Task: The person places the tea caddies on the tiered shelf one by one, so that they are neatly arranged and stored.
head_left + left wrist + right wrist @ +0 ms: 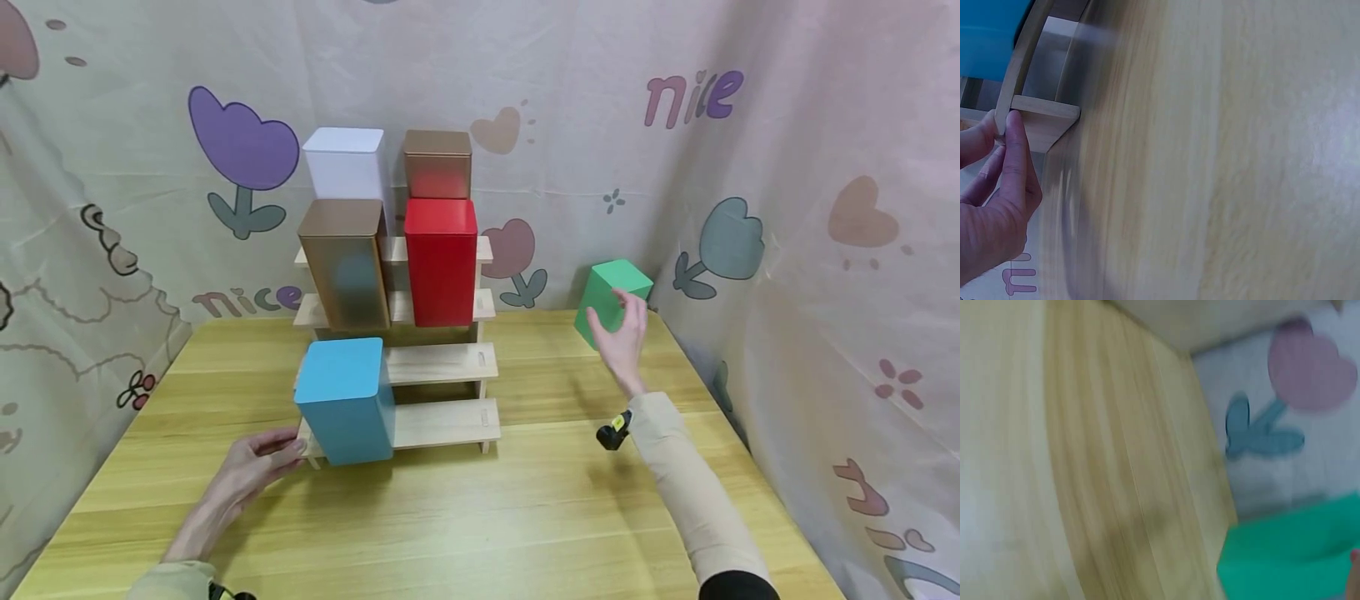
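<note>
In the head view my left hand [255, 467] pinches the left end of the lowest step of a wooden tiered shelf [446, 423]. The left wrist view shows thumb and fingers on either side of that board's end. Just beside them, a blue box [345, 404] sits at the left of the lower steps. My right hand [624, 337] is at a green box [600, 292] by the table's back right corner, thumb and fingers spread apart. Only a fingertip shows over the green box [1291, 556] in the right wrist view; whether it touches cannot be told.
Higher on the shelf stand a bronze box [345, 267], a red box [441, 262], a white box [345, 162] and a smaller brown box [438, 162]. A patterned cloth [570, 100] hangs behind and beside the wooden table [480, 525].
</note>
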Demonstrator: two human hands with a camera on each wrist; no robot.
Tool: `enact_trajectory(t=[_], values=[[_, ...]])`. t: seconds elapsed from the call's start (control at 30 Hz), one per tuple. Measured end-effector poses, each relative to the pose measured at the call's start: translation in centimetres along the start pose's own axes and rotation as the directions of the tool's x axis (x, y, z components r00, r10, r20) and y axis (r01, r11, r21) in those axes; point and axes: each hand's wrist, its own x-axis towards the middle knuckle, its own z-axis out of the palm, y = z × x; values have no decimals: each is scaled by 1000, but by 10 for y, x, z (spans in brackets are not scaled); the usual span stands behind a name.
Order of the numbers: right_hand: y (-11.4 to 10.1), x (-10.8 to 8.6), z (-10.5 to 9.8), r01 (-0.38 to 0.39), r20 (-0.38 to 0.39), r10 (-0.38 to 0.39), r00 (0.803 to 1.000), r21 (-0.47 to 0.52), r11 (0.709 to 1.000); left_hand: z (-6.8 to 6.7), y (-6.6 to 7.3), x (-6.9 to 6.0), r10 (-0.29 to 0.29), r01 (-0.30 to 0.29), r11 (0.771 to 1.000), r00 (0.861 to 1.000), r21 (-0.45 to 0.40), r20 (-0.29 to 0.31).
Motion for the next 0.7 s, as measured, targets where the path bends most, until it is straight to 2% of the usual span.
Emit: enact_trajectory(t=[0.13, 0.23, 0.5, 0.7], values=[[16, 11, -10, -124, 32, 127, 991, -96, 988, 1, 0, 0, 5, -5, 1000, 1000, 9, -4], [21, 18, -15, -185, 65, 195, 979, -131, 974, 1, 1, -1, 5, -5, 1000, 1000, 9, -8], [22, 33, -18, -225, 110, 249, 962, -199, 954, 2, 1, -1, 6, -6, 1000, 1000, 5, -10], [26, 38, -19, -276, 184, 323, 928, -244, 930, 2, 1, -1, 8, -8, 1000, 1000, 12, -8]])
